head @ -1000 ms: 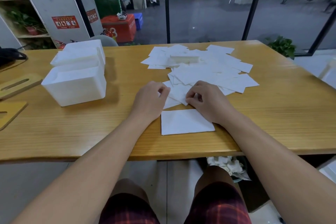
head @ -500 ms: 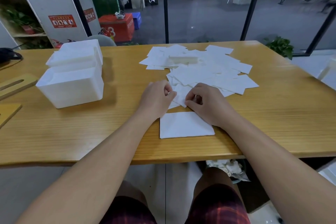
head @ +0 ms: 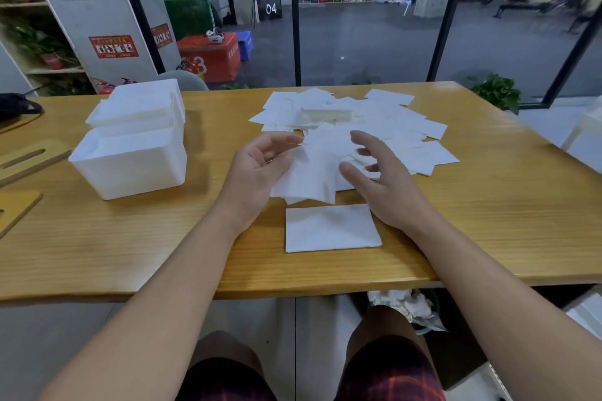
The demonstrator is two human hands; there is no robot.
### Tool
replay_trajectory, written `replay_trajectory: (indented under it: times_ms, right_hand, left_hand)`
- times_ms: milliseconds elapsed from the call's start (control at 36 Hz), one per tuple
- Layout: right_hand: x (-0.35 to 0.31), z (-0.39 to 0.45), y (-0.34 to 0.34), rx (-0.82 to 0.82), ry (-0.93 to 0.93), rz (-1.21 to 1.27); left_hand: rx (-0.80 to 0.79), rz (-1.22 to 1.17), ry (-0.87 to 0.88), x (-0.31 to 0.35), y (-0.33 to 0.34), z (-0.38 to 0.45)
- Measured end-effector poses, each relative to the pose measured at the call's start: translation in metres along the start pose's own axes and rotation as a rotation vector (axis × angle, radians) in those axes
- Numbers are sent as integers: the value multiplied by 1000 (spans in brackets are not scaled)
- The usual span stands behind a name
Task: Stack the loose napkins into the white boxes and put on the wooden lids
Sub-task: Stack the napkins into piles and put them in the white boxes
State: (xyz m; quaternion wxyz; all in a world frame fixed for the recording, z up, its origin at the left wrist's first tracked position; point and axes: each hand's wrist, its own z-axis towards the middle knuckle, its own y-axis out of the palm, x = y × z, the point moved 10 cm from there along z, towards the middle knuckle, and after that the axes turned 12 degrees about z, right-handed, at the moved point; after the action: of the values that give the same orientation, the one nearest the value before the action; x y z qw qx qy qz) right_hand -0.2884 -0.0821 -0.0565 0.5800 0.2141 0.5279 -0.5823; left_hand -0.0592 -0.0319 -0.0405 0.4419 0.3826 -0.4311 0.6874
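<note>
Loose white napkins [head: 384, 120] lie scattered over the middle of the wooden table [head: 488, 205]. My left hand [head: 257, 169] is raised a little above the table and holds a small bunch of napkins [head: 309, 176] by its left edge. To the right of that bunch my right hand [head: 384, 182] hovers with fingers spread, holding nothing. A flat napkin stack [head: 329, 228] lies near the front edge, below both hands. Two white boxes sit at the left, a near one [head: 130, 172] and a far one [head: 146, 104]. Wooden lids [head: 29, 158] lie at the far left.
A second wooden lid [head: 16, 210] pokes in at the left edge. Another white box [head: 586, 137] shows at the right edge of the table. A black object [head: 16, 104] rests at the far left. Glass walls stand behind the table.
Both hands were pressed down on the napkins at the pile's near edge. Now the left hand has lifted a bunch off the table and the right hand has opened and risen.
</note>
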Motion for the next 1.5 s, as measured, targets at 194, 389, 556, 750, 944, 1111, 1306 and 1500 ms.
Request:
replay_trajectory:
  times_ms: [194, 389, 556, 750, 944, 1111, 1306, 1500]
  right_hand:
    - [-12, -4, 6, -74, 58, 214]
    - [-8, -10, -16, 31, 80, 353]
    - [1, -29, -8, -72, 143, 310]
    - [1, -33, -5, -66, 76, 76]
    - [-2, -36, -1, -80, 46, 4]
    - [-7, -29, -12, 26, -45, -150]
    - [14, 6, -4, -41, 12, -300]
    - [11, 11, 4, -57, -46, -388]
  left_hand:
    - [-84, -56, -13, 1, 9, -3]
    - [-101, 128, -49, -4, 4, -19]
    - [-195, 231, -102, -16, 6, -35]
    - [-188, 410, -25, -10, 10, -40]
    - [-147, 537, 21, -11, 9, -40]
    - [-85, 650, 96, -7, 5, -32]
    - [-177, 797, 75, -28, 16, -4]
    - [-164, 826, 97, -30, 17, -4]
